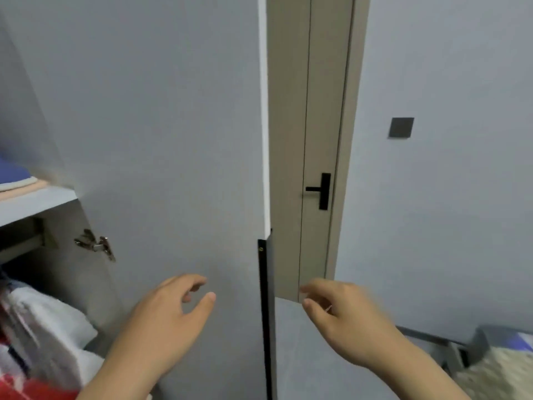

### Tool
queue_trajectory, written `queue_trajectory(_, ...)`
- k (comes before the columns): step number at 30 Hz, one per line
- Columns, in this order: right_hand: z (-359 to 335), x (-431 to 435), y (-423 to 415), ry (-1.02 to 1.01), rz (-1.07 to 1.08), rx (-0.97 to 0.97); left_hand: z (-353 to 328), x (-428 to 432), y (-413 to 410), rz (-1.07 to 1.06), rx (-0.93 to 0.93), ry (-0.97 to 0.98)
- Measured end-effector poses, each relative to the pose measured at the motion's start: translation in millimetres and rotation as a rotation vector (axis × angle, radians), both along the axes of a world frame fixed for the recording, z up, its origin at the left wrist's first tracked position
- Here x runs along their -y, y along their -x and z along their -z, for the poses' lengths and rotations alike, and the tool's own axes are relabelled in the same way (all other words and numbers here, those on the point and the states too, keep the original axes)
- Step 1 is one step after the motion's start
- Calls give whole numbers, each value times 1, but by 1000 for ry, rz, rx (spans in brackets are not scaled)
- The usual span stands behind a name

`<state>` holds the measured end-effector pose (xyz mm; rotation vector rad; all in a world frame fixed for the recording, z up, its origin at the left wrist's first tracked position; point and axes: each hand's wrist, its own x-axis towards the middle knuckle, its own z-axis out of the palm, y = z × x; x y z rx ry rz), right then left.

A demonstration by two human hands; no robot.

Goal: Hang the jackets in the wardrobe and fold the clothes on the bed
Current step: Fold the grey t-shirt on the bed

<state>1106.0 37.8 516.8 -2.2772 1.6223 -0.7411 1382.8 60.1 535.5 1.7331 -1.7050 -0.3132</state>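
Observation:
An open grey wardrobe door (173,125) fills the middle of the head view, with a black strip handle (264,313) along its lower right edge. My left hand (170,316) hovers in front of the door's inner face, fingers loosely curled and holding nothing. My right hand (343,316) hangs just right of the handle, also loosely curled and holding nothing. Inside the wardrobe at lower left hang white and red clothes (37,342). Above them, folded clothes (17,177) lie on a shelf (37,203). A corner of the bed (501,368) shows at lower right.
A beige room door (317,140) with a black lever handle (321,190) stands behind the wardrobe door. A dark wall switch (401,127) sits on the grey wall at right. A metal hinge (96,246) is fixed inside the wardrobe door.

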Motion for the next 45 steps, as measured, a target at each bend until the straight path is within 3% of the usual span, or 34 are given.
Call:
queue_trajectory(5,18,-24,110,-12,161,19,10,-8,127,299,-1,-49)
queue_trajectory(15,39,-106,312,-13,590,-75,36,34,339,670,295,-115)
queue_trajectory(22,68,-150,406,-172,833,63,65,79,464,917,340,-206)
queue_trajectory(33,96,-77,515,-407,1031,39,119,209,595,1076,323,-258)
queue_trajectory(45,114,-61,632,-401,1266,106,144,259,791,1338,324,-298)
